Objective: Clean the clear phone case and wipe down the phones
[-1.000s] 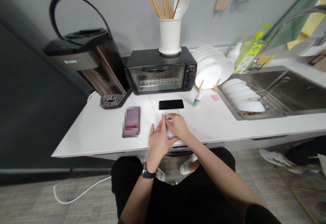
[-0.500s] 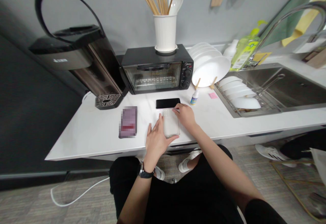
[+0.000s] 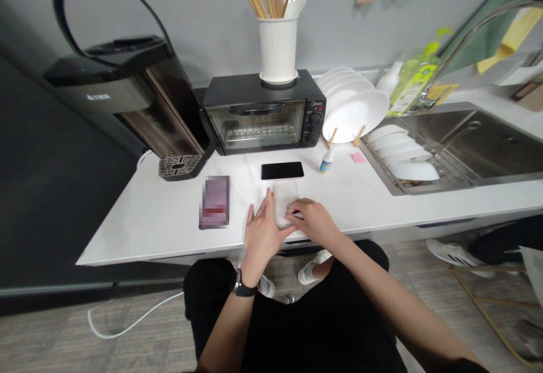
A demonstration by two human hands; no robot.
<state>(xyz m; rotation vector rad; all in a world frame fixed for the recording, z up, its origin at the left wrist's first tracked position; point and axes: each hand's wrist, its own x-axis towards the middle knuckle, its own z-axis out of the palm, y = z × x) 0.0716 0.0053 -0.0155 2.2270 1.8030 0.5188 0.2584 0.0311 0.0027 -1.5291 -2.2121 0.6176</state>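
left hand: fingers spread, tips just beside the plastic's left edge, watch on the wrist

right hand: fingers curled over the plastic's lower right corner, can't tell if it's actually pinching

clear plastic piece: lying flat on the desk, between the hands

nearby: black smartphone just above it, pixelated box off to the left, small dropper bottle to the right

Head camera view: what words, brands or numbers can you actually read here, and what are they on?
"Midea" on the black toaster oven, above its dials.
Too small or blurred to read: labels on the green dish-soap bottle, small white bottle, and blurred-out box.
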